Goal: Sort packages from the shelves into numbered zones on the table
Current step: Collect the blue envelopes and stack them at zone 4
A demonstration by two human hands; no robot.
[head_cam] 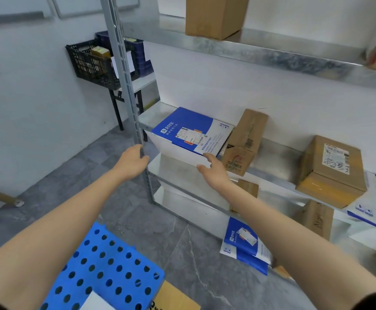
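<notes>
A blue and white box (189,135) with a shipping label lies at the left end of the middle shelf (276,151), jutting over its front edge. My right hand (213,170) touches the box's near right corner, thumb on top and fingers under the front face. My left hand (133,162) grips the shelf's metal upright post (124,81) just left of the box. Brown cardboard boxes stand further right on the same shelf: a tilted one (244,142) right beside the blue box and a labelled one (332,171).
A tall brown box (213,16) stands on the upper shelf. Lower shelves hold a blue and white mailer (243,245) and brown parcels (316,218). A blue perforated crate (106,271) is at my feet. A black basket (93,63) sits on a side table behind the post.
</notes>
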